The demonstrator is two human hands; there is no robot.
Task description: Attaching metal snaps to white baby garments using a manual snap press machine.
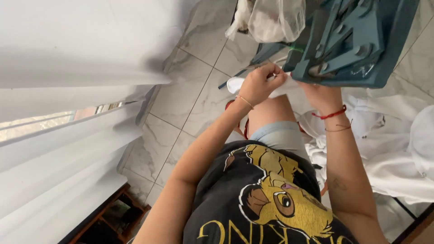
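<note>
My left hand (260,83) is closed on a piece of white fabric (236,84) just above my knee, beside a blue-grey metal machine (357,40). My right hand (322,92) reaches under the machine's edge; its fingers are hidden behind the metal, touching the same white cloth. A thin bracelet sits on my left wrist and red strings circle my right wrist.
A heap of white garments (393,153) lies at the right. A clear plastic bag (273,18) hangs at the top. White curtains (68,135) fill the left side over a marble tile floor (190,99). A wooden piece (108,217) stands at the bottom left.
</note>
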